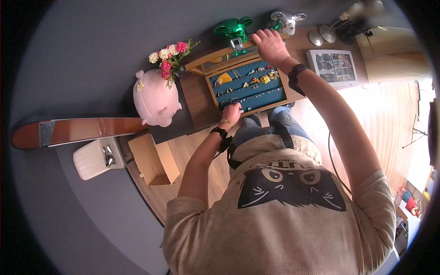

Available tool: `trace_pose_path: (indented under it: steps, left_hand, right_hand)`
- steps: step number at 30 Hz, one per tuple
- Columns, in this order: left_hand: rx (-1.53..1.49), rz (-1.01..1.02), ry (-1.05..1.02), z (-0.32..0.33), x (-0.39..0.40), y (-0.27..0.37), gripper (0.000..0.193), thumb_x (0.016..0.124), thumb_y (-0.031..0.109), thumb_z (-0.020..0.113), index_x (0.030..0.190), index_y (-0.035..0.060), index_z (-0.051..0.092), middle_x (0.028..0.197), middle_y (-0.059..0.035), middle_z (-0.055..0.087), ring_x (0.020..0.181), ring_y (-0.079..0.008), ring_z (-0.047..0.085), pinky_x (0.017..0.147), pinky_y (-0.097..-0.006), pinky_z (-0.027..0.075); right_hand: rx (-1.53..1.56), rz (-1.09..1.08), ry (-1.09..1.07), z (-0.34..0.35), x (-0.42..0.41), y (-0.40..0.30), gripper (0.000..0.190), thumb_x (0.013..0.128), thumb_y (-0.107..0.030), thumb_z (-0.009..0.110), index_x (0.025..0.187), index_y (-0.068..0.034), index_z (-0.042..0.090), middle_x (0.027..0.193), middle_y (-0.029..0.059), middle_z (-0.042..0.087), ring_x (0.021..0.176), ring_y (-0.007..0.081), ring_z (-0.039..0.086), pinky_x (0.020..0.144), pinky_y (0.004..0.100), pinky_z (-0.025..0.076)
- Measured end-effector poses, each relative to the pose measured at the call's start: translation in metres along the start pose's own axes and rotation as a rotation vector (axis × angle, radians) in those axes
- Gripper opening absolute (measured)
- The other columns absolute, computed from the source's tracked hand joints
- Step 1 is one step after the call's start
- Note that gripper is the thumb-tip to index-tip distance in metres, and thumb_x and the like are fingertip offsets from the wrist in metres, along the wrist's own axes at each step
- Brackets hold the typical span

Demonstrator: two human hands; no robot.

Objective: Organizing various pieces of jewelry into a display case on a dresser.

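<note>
A wooden jewelry display box (287, 91) with a dark teal lining lies on the wooden tabletop, its glazed lid (206, 62) raised. My right hand (270, 44) has its fingers over the lid's top edge near the right corner, holding it. A metal clasp (236, 44) is fixed on that edge. My left hand (232, 111) is at the near left corner of the box, fingers bent down beside some small dark round items; whether it grips any is hidden. Rows of rings, a gold flower-shaped ornament (264, 79) and a yellow triangular piece (225, 78) sit in the lining.
A pink plush pig (156, 98) and a vase of artificial flowers (168, 58) stand at left. Behind the lid are green (237, 29) and silver (288, 22) shiny figurines. A white-framed case (332, 67) lies at right. An open cardboard box (153, 160) stands lower left.
</note>
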State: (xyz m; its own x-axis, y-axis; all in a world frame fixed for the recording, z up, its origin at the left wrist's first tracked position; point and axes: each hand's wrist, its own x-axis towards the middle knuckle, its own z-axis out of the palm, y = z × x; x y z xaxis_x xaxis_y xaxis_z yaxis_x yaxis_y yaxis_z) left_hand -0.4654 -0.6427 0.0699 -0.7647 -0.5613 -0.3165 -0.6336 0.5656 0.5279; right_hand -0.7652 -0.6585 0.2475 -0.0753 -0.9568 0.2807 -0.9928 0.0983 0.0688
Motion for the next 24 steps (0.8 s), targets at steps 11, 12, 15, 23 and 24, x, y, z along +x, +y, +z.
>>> trace_pose_path:
  steps: [11, 12, 15, 23, 24]
  left_hand:
    - [-0.076, 0.036, 0.015, -0.007, -0.005, -0.007, 0.011, 0.077, 0.011, 0.057, 0.088, 0.0091, 0.06, 0.082, -0.0149, 0.063, 0.078, -0.0318, 0.061, 0.068, -0.0415, 0.049]
    - [-0.103, 0.017, 0.053, -0.009, -0.006, -0.008, 0.011, 0.077, 0.01, 0.056, 0.088, 0.0092, 0.06, 0.082, -0.0146, 0.063, 0.078, -0.0318, 0.061, 0.068, -0.0416, 0.048]
    - [-0.175, -0.011, 0.107, -0.021, -0.01, -0.01, 0.01, 0.078, 0.01, 0.055, 0.087, 0.009, 0.059, 0.083, -0.0144, 0.063, 0.078, -0.0325, 0.06, 0.067, -0.042, 0.048]
    - [-0.392, -0.181, 0.723, -0.118, -0.043, -0.008, 0.017, 0.086, 0.015, 0.057, 0.1, 0.0057, 0.058, 0.083, -0.0087, 0.061, 0.074, -0.0163, 0.058, 0.067, -0.03, 0.047]
    - [-0.404, -0.163, 0.8, -0.133, -0.044, -0.007, 0.017, 0.086, 0.015, 0.057, 0.101, 0.0049, 0.057, 0.086, -0.0084, 0.061, 0.074, -0.0167, 0.058, 0.068, -0.03, 0.047]
  right_hand:
    - [0.018, 0.018, -0.016, -0.002, -0.002, 0.0, 0.023, 0.077, -0.011, 0.05, 0.1, -0.012, 0.049, 0.092, 0.0046, 0.052, 0.092, 0.0214, 0.051, 0.08, 0.0351, 0.039]
    - [0.018, 0.021, -0.013, -0.002, -0.002, 0.0, 0.023, 0.077, -0.011, 0.05, 0.1, -0.012, 0.049, 0.092, 0.0046, 0.052, 0.092, 0.0214, 0.051, 0.08, 0.0351, 0.039]
    - [0.038, 0.011, 0.061, -0.002, -0.003, 0.0, 0.027, 0.07, -0.007, 0.053, 0.096, -0.011, 0.049, 0.089, 0.005, 0.05, 0.088, 0.0219, 0.051, 0.076, 0.0347, 0.04]
    - [0.06, 0.019, 0.039, -0.003, -0.014, -0.003, 0.025, 0.073, -0.011, 0.054, 0.097, -0.011, 0.049, 0.091, 0.0047, 0.051, 0.091, 0.0217, 0.051, 0.08, 0.0349, 0.039]
    - [0.064, 0.0, 0.053, -0.004, -0.015, -0.003, 0.025, 0.073, -0.011, 0.054, 0.097, -0.011, 0.049, 0.091, 0.0047, 0.051, 0.091, 0.0217, 0.051, 0.08, 0.0349, 0.039]
